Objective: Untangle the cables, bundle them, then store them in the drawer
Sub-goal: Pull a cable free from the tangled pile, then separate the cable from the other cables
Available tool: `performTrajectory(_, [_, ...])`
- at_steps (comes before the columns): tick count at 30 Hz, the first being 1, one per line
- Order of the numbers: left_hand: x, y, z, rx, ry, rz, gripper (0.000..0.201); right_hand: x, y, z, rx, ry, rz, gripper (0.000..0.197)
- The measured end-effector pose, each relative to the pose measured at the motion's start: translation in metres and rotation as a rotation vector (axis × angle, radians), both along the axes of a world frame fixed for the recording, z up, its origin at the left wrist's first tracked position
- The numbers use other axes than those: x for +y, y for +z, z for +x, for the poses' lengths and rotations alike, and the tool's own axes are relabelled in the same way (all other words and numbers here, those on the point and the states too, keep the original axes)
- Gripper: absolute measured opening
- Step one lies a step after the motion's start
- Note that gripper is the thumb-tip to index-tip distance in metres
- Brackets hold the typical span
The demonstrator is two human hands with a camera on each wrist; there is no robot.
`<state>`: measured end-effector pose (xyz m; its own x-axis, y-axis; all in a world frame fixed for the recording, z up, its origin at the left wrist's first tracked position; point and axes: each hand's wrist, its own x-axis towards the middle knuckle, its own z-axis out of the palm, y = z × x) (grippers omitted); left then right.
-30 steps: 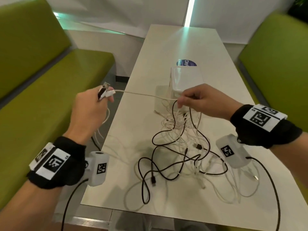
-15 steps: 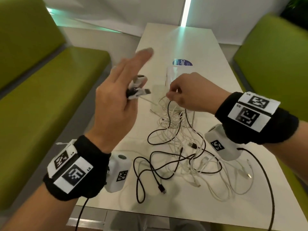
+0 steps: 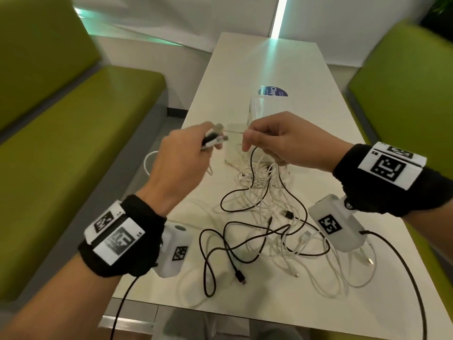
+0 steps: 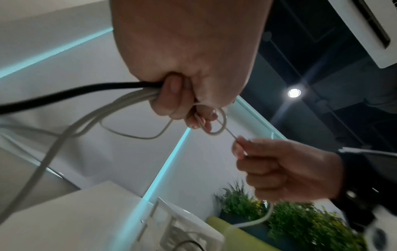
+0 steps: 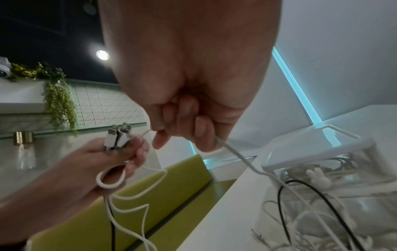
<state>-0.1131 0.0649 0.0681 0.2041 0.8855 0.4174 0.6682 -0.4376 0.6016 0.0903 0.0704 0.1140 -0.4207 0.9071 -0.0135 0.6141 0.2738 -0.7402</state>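
A tangle of white and black cables (image 3: 259, 217) lies on the white table (image 3: 274, 60). My left hand (image 3: 181, 155) grips a few cable plugs (image 3: 215, 138) and loops of white and black cable (image 4: 120, 101), raised above the table's left edge. The plugs (image 5: 117, 137) stick out of that fist in the right wrist view. My right hand (image 3: 277, 141) pinches a white cable (image 5: 236, 152) close beside the left hand; the cable runs down into the tangle. A short taut stretch of white cable (image 3: 232, 131) spans between the two hands.
A clear plastic drawer box (image 3: 267, 111) stands on the table just behind my right hand, with a blue round sticker (image 3: 273, 90) beyond it. Green benches (image 3: 73, 123) flank the table on both sides. Loose cable ends reach toward the table's near edge.
My left hand has closed its raised fingers round the plugs and come down and right, close to the right hand. The right hand keeps its pinch on the white cable.
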Motion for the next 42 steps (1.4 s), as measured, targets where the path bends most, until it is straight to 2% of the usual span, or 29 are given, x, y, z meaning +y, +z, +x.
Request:
performTrajectory(3, [0.011, 0.002, -0.028, -0.041, 0.054, 0.020, 0.026, 0.001, -0.011, 0.005, 0.009, -0.008, -0.029, 0.030])
performTrajectory(7, [0.012, 0.008, -0.067, -0.005, 0.144, -0.031, 0.028, 0.003, -0.020, -0.002, -0.160, 0.015, 0.080, 0.026])
performTrajectory(11, [0.011, 0.008, -0.097, 0.013, 0.212, -0.086, 0.025, 0.008, -0.022, -0.026, -0.177, 0.032, 0.161, 0.023])
performTrajectory(15, [0.010, 0.006, -0.125, -0.110, 0.279, -0.051, 0.024, 0.018, -0.024, -0.059, -0.228, 0.046, 0.183, 0.024])
performTrajectory(18, [0.008, 0.009, -0.145, -0.188, 0.330, 0.022, 0.021, 0.024, -0.023, -0.079, -0.201, 0.050, 0.246, 0.025])
performTrajectory(20, [0.006, 0.010, -0.155, -0.152, 0.373, 0.051, 0.021, 0.027, -0.025, -0.091, -0.190, 0.077, 0.227, 0.023])
performTrajectory(24, [0.004, 0.005, -0.175, -0.024, 0.510, 0.133, 0.022, 0.027, -0.034, -0.109, -0.279, 0.185, 0.085, 0.042])
performTrajectory(26, [0.007, -0.004, -0.182, 0.006, 0.554, 0.122, 0.023, 0.026, -0.038, -0.112, -0.283, 0.185, 0.082, 0.043])
performTrajectory(29, [0.013, -0.025, -0.184, 0.108, 0.545, 0.003, 0.025, 0.023, -0.044, -0.110, -0.298, 0.179, 0.074, 0.039])
performTrajectory(34, [0.019, -0.056, -0.175, 0.148, 0.512, -0.158, 0.027, 0.021, -0.051, -0.107, -0.350, 0.174, 0.058, 0.035])
performTrajectory(37, [0.022, -0.064, -0.173, 0.190, 0.504, -0.139, 0.031, 0.019, -0.054, -0.105, -0.387, 0.191, 0.068, 0.031])
performTrajectory(42, [0.021, -0.069, -0.171, 0.137, 0.492, -0.095, 0.031, 0.005, -0.060, -0.091, -0.458, 0.240, 0.060, 0.025])
